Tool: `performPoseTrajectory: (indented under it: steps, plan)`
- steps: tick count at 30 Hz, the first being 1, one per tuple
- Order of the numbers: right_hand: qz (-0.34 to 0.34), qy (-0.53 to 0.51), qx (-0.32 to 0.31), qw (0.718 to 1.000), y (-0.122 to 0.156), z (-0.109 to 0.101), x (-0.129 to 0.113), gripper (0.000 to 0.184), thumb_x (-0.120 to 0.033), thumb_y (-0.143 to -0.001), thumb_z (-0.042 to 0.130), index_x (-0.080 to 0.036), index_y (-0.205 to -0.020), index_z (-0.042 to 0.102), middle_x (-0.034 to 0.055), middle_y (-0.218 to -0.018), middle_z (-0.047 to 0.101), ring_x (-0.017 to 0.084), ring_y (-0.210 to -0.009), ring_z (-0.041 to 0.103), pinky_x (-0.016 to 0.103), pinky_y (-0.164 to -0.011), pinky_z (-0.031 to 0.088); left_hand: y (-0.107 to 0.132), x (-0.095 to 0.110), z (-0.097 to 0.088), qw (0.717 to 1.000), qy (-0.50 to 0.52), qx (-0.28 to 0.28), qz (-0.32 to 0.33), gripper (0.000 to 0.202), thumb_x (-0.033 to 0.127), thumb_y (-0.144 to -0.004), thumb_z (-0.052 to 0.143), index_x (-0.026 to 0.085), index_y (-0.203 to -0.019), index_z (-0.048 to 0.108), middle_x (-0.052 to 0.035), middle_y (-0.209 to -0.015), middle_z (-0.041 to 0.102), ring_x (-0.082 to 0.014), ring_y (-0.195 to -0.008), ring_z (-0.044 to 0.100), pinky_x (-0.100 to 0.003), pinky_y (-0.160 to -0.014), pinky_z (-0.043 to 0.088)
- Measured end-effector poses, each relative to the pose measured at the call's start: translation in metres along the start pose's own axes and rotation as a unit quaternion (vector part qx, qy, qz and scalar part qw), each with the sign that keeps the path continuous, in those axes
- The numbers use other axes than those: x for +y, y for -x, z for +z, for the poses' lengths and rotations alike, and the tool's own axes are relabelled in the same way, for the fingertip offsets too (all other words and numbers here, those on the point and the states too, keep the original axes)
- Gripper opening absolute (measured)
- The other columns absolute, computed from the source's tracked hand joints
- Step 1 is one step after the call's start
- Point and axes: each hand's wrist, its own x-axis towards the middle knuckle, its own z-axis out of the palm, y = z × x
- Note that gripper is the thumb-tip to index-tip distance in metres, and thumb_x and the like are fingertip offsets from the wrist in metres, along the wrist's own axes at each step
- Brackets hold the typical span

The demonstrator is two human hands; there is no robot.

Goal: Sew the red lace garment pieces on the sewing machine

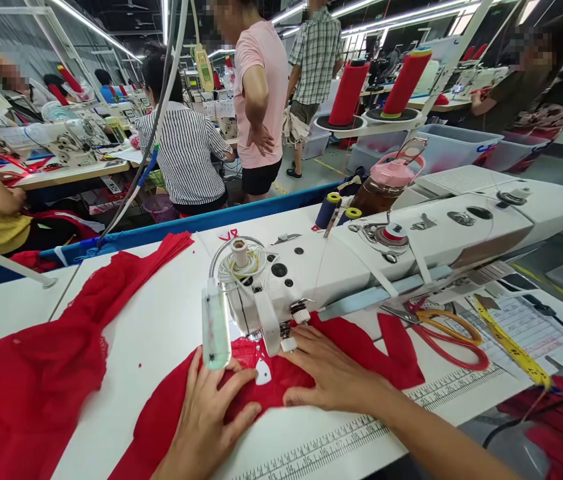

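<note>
Red fabric point(161, 400) lies spread across the white sewing table, passing beneath the head of a white sewing machine point(361, 247). My left hand point(211, 407) rests on the cloth left of the needle area, fingers spread and pressing down. On the other side, my right hand point(326, 370) lies flat on the same piece, its fingertips close to the presser foot. A small white plate point(263, 372) shows between the hands. The clear lamp point(216, 327) hangs over my left fingertips and partly hides them. The needle itself cannot be made out.
A pile of red garments point(46, 380) lies at the left. To the right are orange-handled scissors point(448, 333), a yellow tape measure point(514, 343) and papers point(556, 327). Thread cones point(348, 93) and a pink-lidded bottle point(381, 183) stand behind. Several people sit or stand beyond.
</note>
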Motion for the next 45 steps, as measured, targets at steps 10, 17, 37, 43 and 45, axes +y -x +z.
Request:
performPoseTrajectory:
  steps: [10,17,37,43,45]
  plan:
    - [-0.007,-0.002,0.012,1.000,0.0001,0.0019,0.0016,0.065,-0.058,-0.083,0.072,-0.022,-0.136,0.059,0.0111,-0.145,0.052,0.032,-0.141,0.036,0.048,-0.120,0.021,-0.0019,0.0000,-0.0003,1.000,0.001,0.000,0.002,0.031,0.039,-0.093,0.062,0.031,-0.123,0.062,-0.0045,-0.110,0.064,-0.0249,-0.107,0.060,-0.062,-0.108,0.037]
    - [-0.002,-0.012,0.012,1.000,-0.0002,0.0037,0.0037,0.067,-0.059,-0.082,0.072,-0.024,-0.137,0.058,0.0107,-0.146,0.051,0.033,-0.142,0.034,0.050,-0.119,0.022,-0.0005,-0.0002,0.0010,1.000,0.002,0.001,0.002,0.032,0.038,-0.093,0.062,0.031,-0.124,0.062,-0.0049,-0.112,0.064,-0.0251,-0.108,0.060,-0.061,-0.106,0.040]
    - [0.000,-0.012,0.015,1.000,-0.0010,-0.0019,-0.0024,0.058,-0.056,-0.082,0.073,-0.025,-0.131,0.063,0.0093,-0.142,0.054,0.032,-0.138,0.040,0.048,-0.117,0.026,-0.0031,0.0043,-0.0054,1.000,0.016,-0.015,-0.017,0.030,0.037,-0.092,0.064,0.030,-0.121,0.063,-0.0048,-0.110,0.063,-0.0253,-0.106,0.060,-0.063,-0.106,0.040]
    - [-0.003,-0.012,0.016,1.000,-0.0015,-0.0016,-0.0023,0.058,-0.056,-0.082,0.073,-0.026,-0.131,0.063,0.0089,-0.141,0.055,0.032,-0.137,0.040,0.048,-0.117,0.026,-0.0026,0.0051,-0.0057,1.000,0.010,-0.014,-0.012,0.029,0.037,-0.093,0.063,0.031,-0.121,0.062,-0.0041,-0.110,0.063,-0.0250,-0.106,0.060,-0.064,-0.107,0.039]
    - [-0.001,-0.012,0.014,1.000,-0.0015,-0.0020,-0.0029,0.058,-0.056,-0.082,0.072,-0.027,-0.131,0.063,0.0087,-0.141,0.055,0.032,-0.137,0.041,0.048,-0.117,0.026,-0.0031,0.0061,-0.0059,1.000,0.004,-0.009,-0.007,0.029,0.036,-0.093,0.063,0.031,-0.121,0.062,-0.0041,-0.109,0.063,-0.0246,-0.106,0.061,-0.063,-0.107,0.039]
